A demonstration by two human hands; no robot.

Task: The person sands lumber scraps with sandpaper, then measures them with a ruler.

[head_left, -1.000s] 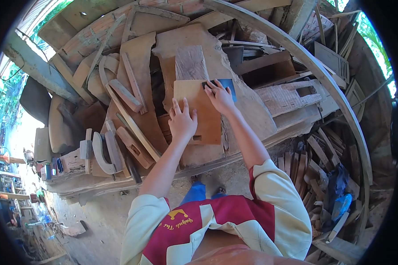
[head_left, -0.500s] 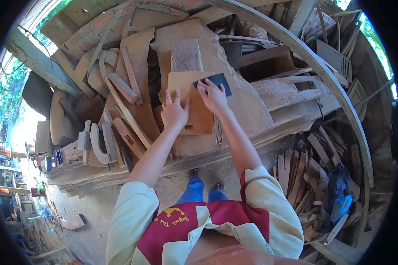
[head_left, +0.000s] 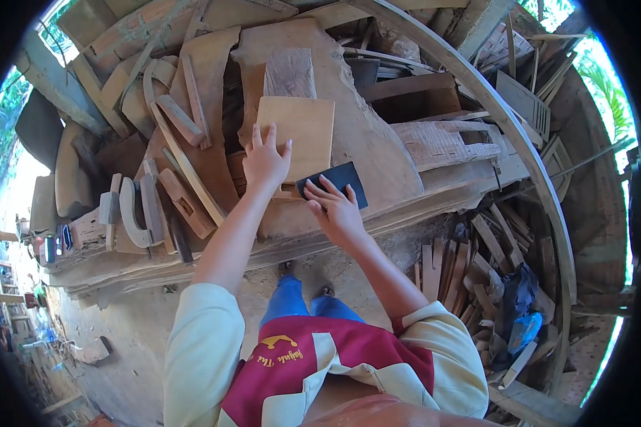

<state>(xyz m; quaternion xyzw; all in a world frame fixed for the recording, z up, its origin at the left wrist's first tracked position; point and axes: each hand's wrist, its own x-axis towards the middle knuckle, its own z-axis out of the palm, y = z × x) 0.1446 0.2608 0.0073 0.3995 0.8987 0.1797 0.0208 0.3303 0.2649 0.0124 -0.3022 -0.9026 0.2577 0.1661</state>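
Note:
A flat, pale wooden board [head_left: 308, 139] lies on the wood-covered bench in front of me. My left hand [head_left: 266, 162] rests on its left side with fingers spread, pressing it from above. At the board's lower right corner, my right hand [head_left: 338, 213] holds a black sheet of sandpaper [head_left: 350, 181], its fingers laid over the top. The sheet covers that corner and sticks out past the near edge. Below the board, a piece with a small slot [head_left: 287, 191] shows partly. A rough wood block [head_left: 290, 75] lies just beyond the board.
Wooden handles and a plane-like block [head_left: 185, 203] lie to the left. A notched timber [head_left: 445, 146] sits to the right. A long curved strip [head_left: 541, 164] arches across the right side. Scrap wood [head_left: 449, 267] is piled on the floor at right.
My right hand has drawn the black sandpaper from the board's upper right down to its near right corner. My left hand stays on the board's left side. The view has shifted slightly.

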